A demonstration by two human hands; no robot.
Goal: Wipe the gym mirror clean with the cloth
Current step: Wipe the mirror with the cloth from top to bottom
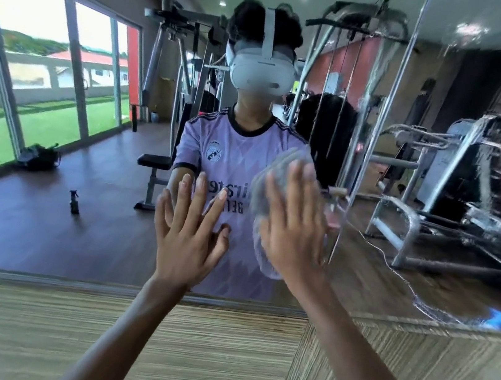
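Note:
The gym mirror (87, 139) fills the wall ahead, above a wooden ledge. My right hand (294, 225) lies flat with straight fingers and presses a pale grey cloth (266, 192) against the glass at centre. My left hand (190, 226) rests flat on the mirror just left of it, fingers spread, holding nothing. The pane to the right (459, 175) shows wet streaks and smears. A vertical seam (378, 127) divides the two mirror panes.
A wood-grain ledge (155, 338) runs below the mirror, close to my arms. The reflection shows me, weight machines, a bench, a spray bottle (74, 202) on the floor and large windows at left.

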